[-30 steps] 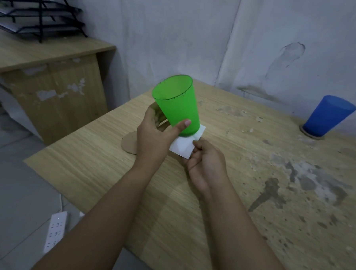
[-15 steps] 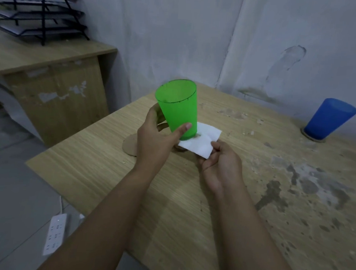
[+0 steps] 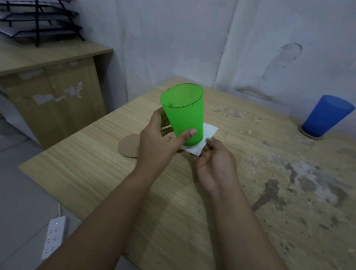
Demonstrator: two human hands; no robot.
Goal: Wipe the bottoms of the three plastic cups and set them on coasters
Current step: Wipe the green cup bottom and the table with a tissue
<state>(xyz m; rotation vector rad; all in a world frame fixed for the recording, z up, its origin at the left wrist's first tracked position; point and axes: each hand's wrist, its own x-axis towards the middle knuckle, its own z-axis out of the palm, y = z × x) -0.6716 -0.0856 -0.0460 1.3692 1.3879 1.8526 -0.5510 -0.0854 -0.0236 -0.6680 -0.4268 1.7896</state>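
My left hand [image 3: 158, 142] grips a green plastic cup [image 3: 183, 112] near its base and holds it upright above the table. Under the cup's bottom lies a folded white tissue [image 3: 201, 142], which my right hand [image 3: 214, 163] pinches at its near edge. A round cardboard coaster [image 3: 129, 145] lies flat on the table just left of my left hand, and part of another shows behind that hand. At the far right a blue plastic cup [image 3: 326, 115] stands on its own coaster [image 3: 311, 136] by the wall. No third cup is in view.
The worn wooden table [image 3: 252, 200] has stains and crumbs on its right half; its left edge drops to a tiled floor with a white power strip [image 3: 53, 236]. A second desk [image 3: 42, 65] with black wire trays [image 3: 32, 15] stands at the back left.
The right hand drew the tissue out to the right, then brought it back under the cup's bottom. The green cup has stayed in the left hand's grip.
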